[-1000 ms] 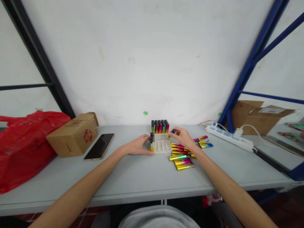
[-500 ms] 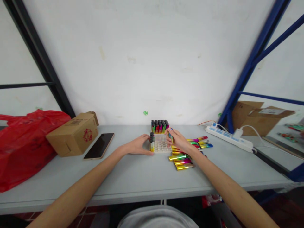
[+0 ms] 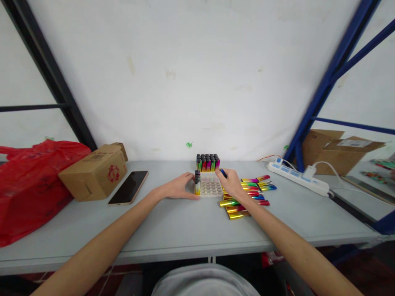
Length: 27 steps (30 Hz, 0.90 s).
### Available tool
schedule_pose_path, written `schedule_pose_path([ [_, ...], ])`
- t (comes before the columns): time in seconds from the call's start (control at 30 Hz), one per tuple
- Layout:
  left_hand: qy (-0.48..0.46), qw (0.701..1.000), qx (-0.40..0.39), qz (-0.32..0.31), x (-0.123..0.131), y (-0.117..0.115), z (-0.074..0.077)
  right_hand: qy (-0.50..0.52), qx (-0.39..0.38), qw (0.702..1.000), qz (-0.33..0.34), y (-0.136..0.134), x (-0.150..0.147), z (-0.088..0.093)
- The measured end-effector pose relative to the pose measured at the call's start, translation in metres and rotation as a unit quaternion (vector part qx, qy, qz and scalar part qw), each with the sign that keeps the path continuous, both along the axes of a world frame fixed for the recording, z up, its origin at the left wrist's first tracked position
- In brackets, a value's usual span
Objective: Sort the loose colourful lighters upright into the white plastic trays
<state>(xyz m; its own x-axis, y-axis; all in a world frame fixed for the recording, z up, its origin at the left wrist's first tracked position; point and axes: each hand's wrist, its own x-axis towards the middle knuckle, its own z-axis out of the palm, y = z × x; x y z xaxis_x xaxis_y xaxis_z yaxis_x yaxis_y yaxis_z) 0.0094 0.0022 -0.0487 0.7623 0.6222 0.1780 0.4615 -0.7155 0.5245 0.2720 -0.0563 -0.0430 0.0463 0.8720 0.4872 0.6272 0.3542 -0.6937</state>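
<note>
A pale tray (image 3: 211, 190) with rows of round holes lies on the table in front of me. A few yellow-silver lighters with black tops (image 3: 198, 186) stand upright along its left side. My left hand (image 3: 179, 187) grips that left end, thumb at the near corner and fingers bent round behind the lighters. Over the tray's right side, my right hand (image 3: 231, 183) is closed on a lighter with a dark blue end (image 3: 223, 173); the rest of it is hidden by the fingers. Loose metallic lighters (image 3: 237, 208) lie in a pile under and beside my right wrist.
A block of upright lighters (image 3: 208, 163) stands behind the tray near the wall. To the left are a phone (image 3: 128, 188), a cardboard box (image 3: 94, 172) and a red plastic bag (image 3: 40, 193). A white power strip (image 3: 298, 179) and an open carton (image 3: 335, 156) are at right.
My right hand has turned over, palm downward, with the lighter now tilted and mostly covered. My left hand stays at the tray's left end. The view has shifted slightly.
</note>
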Motion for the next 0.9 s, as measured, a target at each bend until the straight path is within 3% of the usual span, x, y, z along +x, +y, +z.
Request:
schedule_pose_path([
  [0.43, 0.013, 1.0, 0.007, -0.008, -0.001, 0.002, 0.001, -0.027, -0.03, 0.996, 0.08, -0.001, 0.0, 0.001],
  [0.53, 0.013, 1.0, 0.006, -0.012, -0.003, 0.005, -0.001, -0.038, -0.002, 0.992, 0.12, 0.0, 0.0, 0.0],
  [0.63, 0.015, 1.0, -0.001, -0.009, -0.005, 0.009, -0.002, -0.069, 0.037, 0.99, 0.116, 0.002, 0.0, -0.001],
  [0.9, 0.017, 1.0, 0.007, -0.023, -0.006, 0.008, -0.002, -0.074, -0.004, 0.99, 0.117, 0.011, -0.004, -0.008],
])
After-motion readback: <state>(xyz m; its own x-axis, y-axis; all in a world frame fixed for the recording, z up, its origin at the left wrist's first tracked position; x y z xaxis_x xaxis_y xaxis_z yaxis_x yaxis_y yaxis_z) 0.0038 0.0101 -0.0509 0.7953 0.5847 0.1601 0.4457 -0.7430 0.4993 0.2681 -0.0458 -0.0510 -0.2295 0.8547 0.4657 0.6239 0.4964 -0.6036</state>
